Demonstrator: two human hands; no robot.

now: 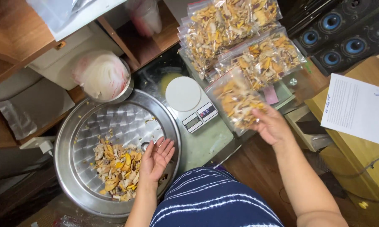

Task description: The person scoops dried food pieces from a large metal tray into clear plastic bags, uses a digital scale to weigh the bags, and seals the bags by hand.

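Down on the left, a wide round steel tray with a dimpled floor (93, 126) holds a loose heap of dried yellow, orange and cream-coloured slices (116, 168), gathered toward the near side of the tray rather than spread over it. The left hand (156, 157) lies just beside that heap, palm up and fingers spread, holding nothing; it rests at the heap's right edge, where a scoop of the slices would be within easy reach.

The right hand (271, 124) is out over the bench, fingers closed on the lower edge of a clear plastic zip bag filled with the same dried slices (235, 101). That bag lies at the near end of a fanned stack of similar filled bags (240, 38), each overlapping the next, so the filled ones sit together and well apart from the loose stock.

Between tray and bags stands a small white digital kitchen scale with a round platform (189, 103), its platform bare and its display facing the person; placed there, it is reachable by either hand. Behind the tray, a steel bowl lined with a thin white-and-pink plastic bag (103, 75) sits touching the tray's rim. A printed white sheet of paper (357, 109) lies on a wooden surface to the right.
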